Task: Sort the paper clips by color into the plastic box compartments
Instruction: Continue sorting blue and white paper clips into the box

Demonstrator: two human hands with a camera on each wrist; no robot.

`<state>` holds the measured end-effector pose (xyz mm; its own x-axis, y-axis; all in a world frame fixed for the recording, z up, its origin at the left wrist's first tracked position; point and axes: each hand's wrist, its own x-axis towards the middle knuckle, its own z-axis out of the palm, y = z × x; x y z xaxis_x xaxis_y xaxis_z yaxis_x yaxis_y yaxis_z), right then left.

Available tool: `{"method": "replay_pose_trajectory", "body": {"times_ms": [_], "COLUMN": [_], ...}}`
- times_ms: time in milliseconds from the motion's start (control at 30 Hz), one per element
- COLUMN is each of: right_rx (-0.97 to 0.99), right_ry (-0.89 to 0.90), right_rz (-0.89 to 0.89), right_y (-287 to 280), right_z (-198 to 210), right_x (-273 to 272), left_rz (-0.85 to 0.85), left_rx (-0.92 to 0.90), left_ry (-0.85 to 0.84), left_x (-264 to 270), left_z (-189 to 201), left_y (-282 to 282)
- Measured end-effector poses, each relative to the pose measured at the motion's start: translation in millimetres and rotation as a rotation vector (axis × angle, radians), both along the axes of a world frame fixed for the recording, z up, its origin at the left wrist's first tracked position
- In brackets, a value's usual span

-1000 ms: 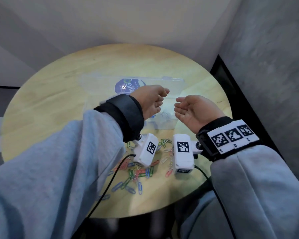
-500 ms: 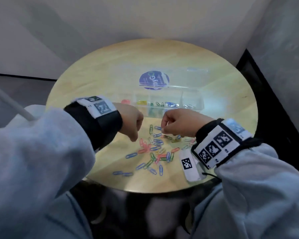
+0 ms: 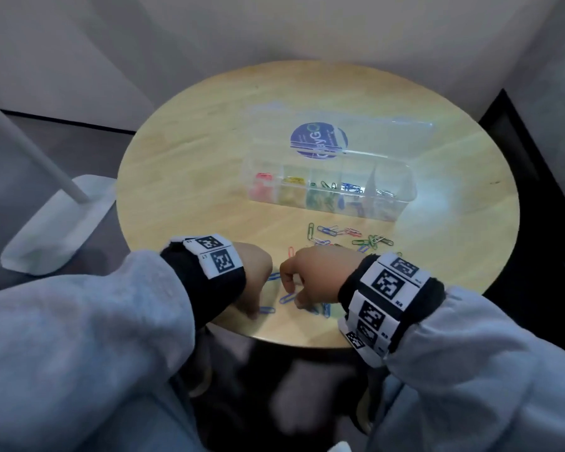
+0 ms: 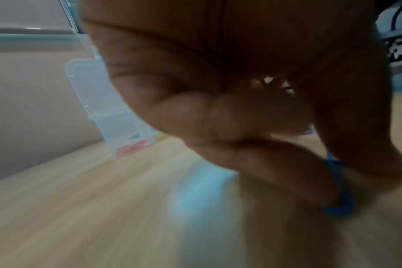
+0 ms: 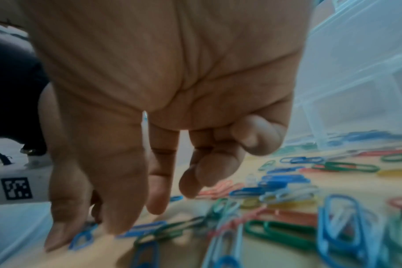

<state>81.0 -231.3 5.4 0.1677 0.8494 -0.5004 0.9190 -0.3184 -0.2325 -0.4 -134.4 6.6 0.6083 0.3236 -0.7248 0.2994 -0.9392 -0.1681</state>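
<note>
Your plastic box (image 3: 405,187) lies with its long axis running left to right across the far half of the round table (image 3: 183,177), its clear lid (image 3: 366,138) open behind it. Its compartments read from left to right red, yellow, green, blue, then pale or silver clips at the right end. The loose paper clips (image 3: 349,236) are scattered between the box and your hands, pointing every which way.

Your left hand (image 3: 253,275) is at the near edge of the table, and its finger and thumb close on a blue clip (image 4: 340,195) that stands on edge against the wood; the other fingers are curled in. Your right hand (image 3: 313,275) is just beside it, fingers (image 5: 158,181) pointing down into the pile. Thumb and forefinger tips sit at another blue clip (image 5: 82,237) lying flat, but I cannot tell whether that grip has closed on it.

A second ago both your hands were raised over the box, palms turned up, the left hand's fingers curled in and the right hand's only loosely curled. Half a second ago they were down at the middle of the pile. Now they are nearer to you, at the blue clips by the table's edge, and the head view takes in more floor and a white lamp base (image 3: 56,230).

Your wrists hide the near part of the pile from above. Both wrist views are smeared by motion, and the left one shows only the red end of the box.
</note>
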Motion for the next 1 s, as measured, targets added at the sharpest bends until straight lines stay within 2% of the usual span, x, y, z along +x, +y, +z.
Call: {"method": "replay_pose_trajectory", "body": {"times_ms": [267,400,567,667,733,800,900,1000], "right_rx": [-0.002,-0.032,0.014,0.099,0.131,0.148,0.083,0.014], "right_ry": [-0.057,-0.084,0.14,0.265,0.428,0.585,0.7,0.754], "right_rz": [0.071,0.034,-0.129,-0.25,-0.374,-0.47,-0.503,-0.519], "right_y": [6.0,7.6,-2.1,-14.1,-21.8,-27.6,-33.4,-38.3], "right_z": [-6.0,-10.8,4.3,13.2,13.1,11.0,7.0,5.8], "right_x": [-8.1,-7.5,13.9,32.7,43.9,51.9,54.3,47.4], "left_rz": [0.031,0.028,0.155,0.393,0.566,0.7,0.831,0.873], "left_rx": [-0.03,-0.068,-0.239,-0.519,-0.735,-0.856,-0.949,-0.944], "left_ry": [-0.017,-0.022,-0.07,-0.174,-0.251,-0.334,-0.432,-0.465], "left_x": [-4.1,-6.1,-8.8,-11.2,-11.5,-10.9,-7.2,-3.9], "left_z": [-6.7,-5.2,4.6,11.3,16.1,19.9,22.1,20.2], "left_y": [2.9,5.5,21.0,32.8,35.5,35.2,32.4,26.6]}}
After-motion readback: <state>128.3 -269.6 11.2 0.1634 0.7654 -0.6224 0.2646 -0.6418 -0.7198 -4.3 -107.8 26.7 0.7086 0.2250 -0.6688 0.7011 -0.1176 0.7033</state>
